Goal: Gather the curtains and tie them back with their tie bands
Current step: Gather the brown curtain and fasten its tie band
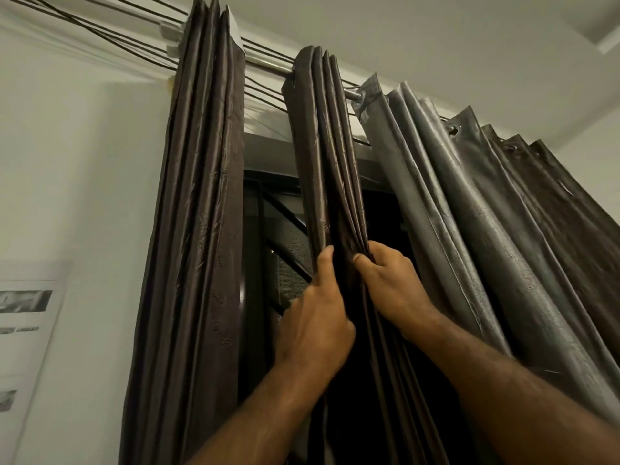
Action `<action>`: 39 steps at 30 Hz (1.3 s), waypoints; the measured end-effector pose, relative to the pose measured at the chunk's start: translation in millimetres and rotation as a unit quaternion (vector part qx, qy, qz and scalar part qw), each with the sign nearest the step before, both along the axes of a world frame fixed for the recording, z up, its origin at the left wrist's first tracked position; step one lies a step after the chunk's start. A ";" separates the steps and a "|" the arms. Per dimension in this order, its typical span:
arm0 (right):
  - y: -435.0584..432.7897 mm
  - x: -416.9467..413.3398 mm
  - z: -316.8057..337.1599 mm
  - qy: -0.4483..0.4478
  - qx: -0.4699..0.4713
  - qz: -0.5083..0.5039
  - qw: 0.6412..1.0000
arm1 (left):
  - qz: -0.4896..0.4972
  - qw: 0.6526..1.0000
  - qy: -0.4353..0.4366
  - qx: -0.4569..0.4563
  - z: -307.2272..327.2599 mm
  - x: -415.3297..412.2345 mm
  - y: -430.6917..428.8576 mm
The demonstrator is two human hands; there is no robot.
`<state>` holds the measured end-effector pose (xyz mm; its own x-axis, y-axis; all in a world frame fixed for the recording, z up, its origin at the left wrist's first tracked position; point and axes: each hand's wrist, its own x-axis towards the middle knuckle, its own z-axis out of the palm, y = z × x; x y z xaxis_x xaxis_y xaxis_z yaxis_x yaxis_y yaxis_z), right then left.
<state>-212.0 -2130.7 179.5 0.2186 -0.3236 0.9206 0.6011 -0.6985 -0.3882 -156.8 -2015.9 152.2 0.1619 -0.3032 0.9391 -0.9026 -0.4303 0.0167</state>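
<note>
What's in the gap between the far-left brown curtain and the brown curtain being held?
In the head view, a dark window with black metal grille bars shows there, between both brown curtains.

On the rod (pixel 268 63) hang 3 curtain bunches: the left bunch (pixel 201 196) beside the wall, the middle bunch (pixel 327 156) between the others, the right bunch (pixel 469 213) spread rightward. The window grille (pixel 278 236) lies behind them. The left hand (pixel 315 317) and right hand (pixel 392 283) flank the middle bunch.

Both hands (pixel 352 297) raised — fingers pinched.
</note>
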 end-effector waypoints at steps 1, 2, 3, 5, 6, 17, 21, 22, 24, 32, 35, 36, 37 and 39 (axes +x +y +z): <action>1.5 1.4 -1.4 0.004 0.005 0.002 1.000 | -0.006 1.000 0.017 0.004 -2.9 -3.5 -5.4; 2.1 2.9 -2.7 0.010 0.016 0.007 1.000 | -0.011 0.999 0.034 0.012 -5.4 -5.5 -10.4; 2.3 4.1 -5.2 0.019 0.028 0.015 0.999 | -0.017 0.999 0.047 0.021 -8.3 -7.0 -14.8; 0.9 6.4 -9.4 0.038 0.046 0.035 0.998 | -0.043 0.996 0.076 0.034 -12.8 -6.8 -19.0; -0.2 7.1 -11.5 0.049 0.054 0.046 0.996 | -0.067 0.993 0.092 0.036 -14.9 -5.7 -20.1; -0.6 13.6 -52.9 0.155 0.037 0.060 0.985 | -0.305 0.915 0.261 0.044 -57.3 16.2 -34.3; -3.8 19.2 -84.3 0.171 0.063 0.125 0.975 | -0.327 0.900 0.287 0.026 -86.1 17.0 -40.7; -5.4 19.4 -90.6 0.171 0.066 0.122 0.975 | -0.347 0.888 0.301 0.038 -93.0 16.0 -39.1; -7.3 17.7 -106.5 0.177 0.067 0.097 0.977 | -0.380 0.859 0.336 0.065 -108.8 13.1 -30.8; -13.7 1.4 -157.6 0.208 0.084 -0.021 0.974 | -0.390 0.837 0.384 0.002 -160.6 23.7 -10.0; -14.5 -2.6 -175.8 0.225 0.088 -0.007 0.970 | -0.320 0.877 0.359 -0.023 -180.6 28.2 -6.8; -14.5 -3.3 -180.9 0.224 0.090 -0.010 0.970 | -0.298 0.886 0.355 -0.032 -188.3 30.0 -6.2; -15.7 -3.6 -184.0 0.219 0.090 -0.017 0.971 | -0.274 0.896 0.346 -0.046 -194.6 32.7 -6.9; -16.8 -4.5 -190.4 0.217 0.094 -0.022 0.971 | -0.208 0.919 0.324 -0.084 -206.9 38.1 -6.2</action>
